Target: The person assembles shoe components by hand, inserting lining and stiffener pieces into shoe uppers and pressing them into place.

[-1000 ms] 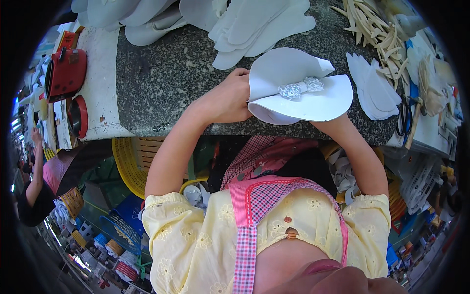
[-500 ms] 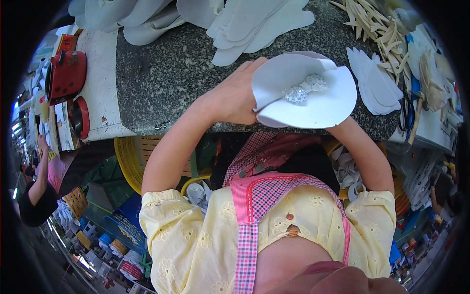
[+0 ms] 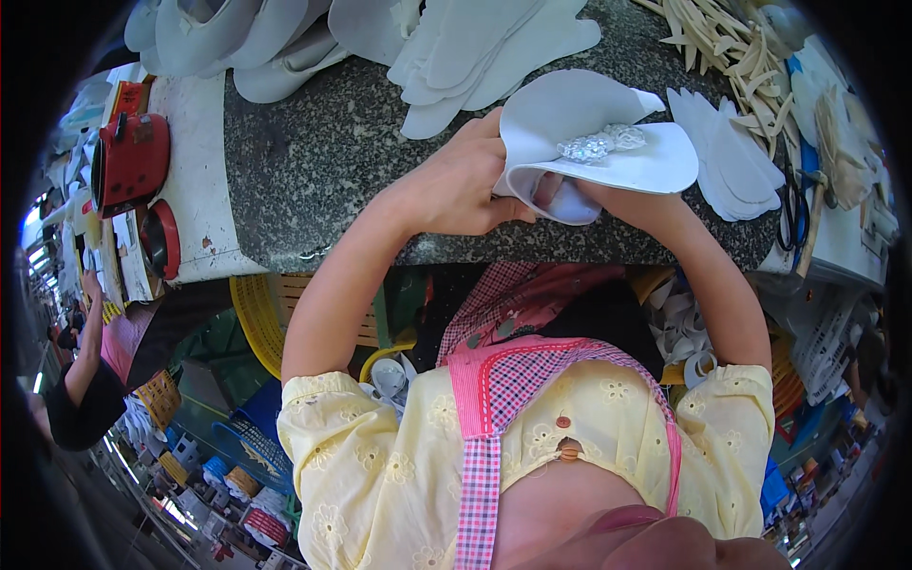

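Observation:
Both of my hands hold a curved white shoe upper (image 3: pixel 570 109) with a sparkling, bow-like ornament (image 3: pixel 600 143) on its middle. My left hand (image 3: pixel 465 180) grips its left edge, with the thumb below near the curled lower rim. My right hand (image 3: pixel 635 204) is under the right side, and some of its fingers show inside the rolled opening; the rest are hidden by the white material. The upper is held above the front part of a dark speckled stone worktop (image 3: pixel 323 171).
Overlapping white sole-shaped pieces (image 3: pixel 494 57) lie at the back, with curved white pieces (image 3: pixel 204 43) left of them. More flat pieces (image 3: pixel 727 161) lie at right, near cream strips (image 3: pixel 727 47), scissors (image 3: pixel 790 214) and a hammer (image 3: pixel 813 218). A red device (image 3: pixel 133 161) stands left.
The shoe upper has tilted and curled, so its underside opening now faces me. My right hand has moved up into view beneath it, and my left thumb has come to its lower edge.

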Demonstrator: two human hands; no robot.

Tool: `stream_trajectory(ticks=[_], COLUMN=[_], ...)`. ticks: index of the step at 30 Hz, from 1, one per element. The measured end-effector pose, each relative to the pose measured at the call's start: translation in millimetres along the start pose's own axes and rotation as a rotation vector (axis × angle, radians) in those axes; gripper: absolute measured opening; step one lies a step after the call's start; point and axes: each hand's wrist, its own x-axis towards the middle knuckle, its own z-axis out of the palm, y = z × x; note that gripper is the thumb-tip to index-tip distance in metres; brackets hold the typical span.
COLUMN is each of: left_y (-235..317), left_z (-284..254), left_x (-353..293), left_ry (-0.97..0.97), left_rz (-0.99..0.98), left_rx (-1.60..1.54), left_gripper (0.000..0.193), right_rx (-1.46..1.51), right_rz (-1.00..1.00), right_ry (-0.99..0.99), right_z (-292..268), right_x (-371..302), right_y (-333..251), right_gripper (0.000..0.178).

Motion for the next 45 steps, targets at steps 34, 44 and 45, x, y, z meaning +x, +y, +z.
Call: stream_trajectory(ticks=[34,44,45], left_y=[25.7,14.0,14.1], left_z=[13.0,16.5,16.8], left_x=[-12.3,-34.5,-35.7], left_ry=[0.243,0.127,0.088], left_rz=[-0.111,-0.144,-0.159], left_rx=[-0.468,0.034,0.058], left_gripper=[0.055,0.054,0.052], right_rx=[0.179,0.143,0.141], right_rz=[0.077,0.115,0.116], right_ry=[0.150,0.210,0.210], right_z=[-20.6,-10.3,-8.7], right_x=[0.8,4.8,4.0], right_y=[-18.7,-17.4,-16.6], right_gripper=[0.016,0.015,0.015])
